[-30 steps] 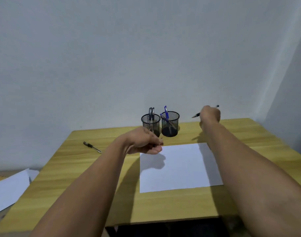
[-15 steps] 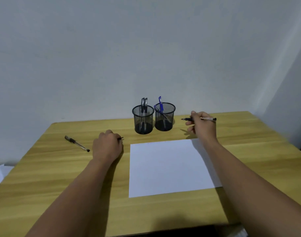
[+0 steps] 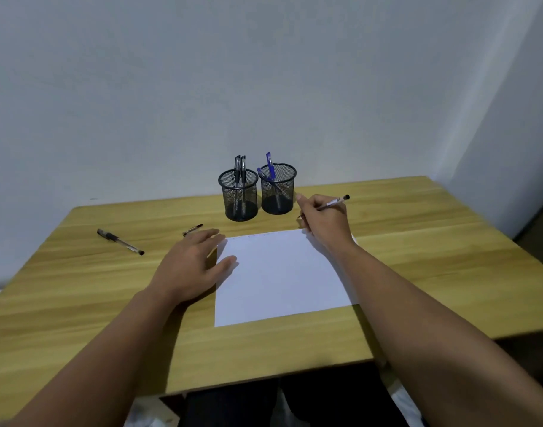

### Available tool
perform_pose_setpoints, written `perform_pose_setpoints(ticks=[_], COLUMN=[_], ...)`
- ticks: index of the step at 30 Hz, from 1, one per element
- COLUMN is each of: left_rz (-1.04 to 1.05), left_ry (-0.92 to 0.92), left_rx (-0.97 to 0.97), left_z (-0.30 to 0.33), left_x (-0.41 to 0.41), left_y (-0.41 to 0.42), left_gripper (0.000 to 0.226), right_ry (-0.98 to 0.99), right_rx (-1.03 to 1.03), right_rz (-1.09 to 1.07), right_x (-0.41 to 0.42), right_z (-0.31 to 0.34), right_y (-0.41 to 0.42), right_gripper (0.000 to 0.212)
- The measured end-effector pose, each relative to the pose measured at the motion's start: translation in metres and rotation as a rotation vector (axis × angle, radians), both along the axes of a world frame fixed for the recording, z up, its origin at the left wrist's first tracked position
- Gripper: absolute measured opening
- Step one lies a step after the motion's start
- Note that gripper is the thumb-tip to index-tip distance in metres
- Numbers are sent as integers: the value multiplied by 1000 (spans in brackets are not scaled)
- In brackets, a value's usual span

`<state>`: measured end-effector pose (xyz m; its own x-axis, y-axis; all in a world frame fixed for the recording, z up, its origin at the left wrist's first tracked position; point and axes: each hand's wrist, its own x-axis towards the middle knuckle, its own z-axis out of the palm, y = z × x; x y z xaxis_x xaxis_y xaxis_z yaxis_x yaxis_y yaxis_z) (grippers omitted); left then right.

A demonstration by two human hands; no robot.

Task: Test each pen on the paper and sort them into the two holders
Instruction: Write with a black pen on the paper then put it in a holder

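Pen [image 3: 334, 203], item in hand: my right hand [image 3: 325, 217] pinches it in a writing hold, right of centre frame. Long axis slants, cap end up and to the right, tip down and to the left; the tip itself is hidden behind my fingers. It sits just above the paper's top right corner.

Paper [image 3: 282, 278]: white sheet, centre of frame, flat on the table [image 3: 433, 257]. It lies directly below and left of the tip, so I judge the coming test stroke needs only a short drop toward the near-left. Faint marks may run along its top edge; too small to tell.

Left hand [image 3: 191, 266]: fingers straight, holding nothing, resting flat at the paper's left edge, thumb on the sheet, likely steadying it.

Holders: left holder [image 3: 238, 195] with two dark pens, right holder [image 3: 277, 189] with blue pens, touching or nearly so, above the paper. The right holder stands just left of my right hand.

Loose stock: short pen [image 3: 192, 229] just above my left fingertips; black pen [image 3: 120, 242] at mid left, well apart. My left hand is nearer both.
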<state>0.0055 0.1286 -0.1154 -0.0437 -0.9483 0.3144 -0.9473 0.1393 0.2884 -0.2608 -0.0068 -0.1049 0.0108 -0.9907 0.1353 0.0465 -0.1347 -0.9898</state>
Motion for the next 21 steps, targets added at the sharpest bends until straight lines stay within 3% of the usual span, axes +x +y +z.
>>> perform_pose_setpoints(ticks=[7, 12, 21], left_rz=[48, 36, 47], left_ry=[61, 38, 48], left_rx=[77, 72, 76], left_z=[-8, -10, -16], left_x=[-3, -2, 3], left_y=[1, -2, -5], left_gripper=[74, 94, 93], right_ry=[29, 105, 152], right_rx=[56, 37, 22], right_rz=[65, 99, 87], right_x=[-4, -3, 0], right_z=[-18, -23, -27], right_y=[-5, -9, -11], right_gripper=[41, 44, 41])
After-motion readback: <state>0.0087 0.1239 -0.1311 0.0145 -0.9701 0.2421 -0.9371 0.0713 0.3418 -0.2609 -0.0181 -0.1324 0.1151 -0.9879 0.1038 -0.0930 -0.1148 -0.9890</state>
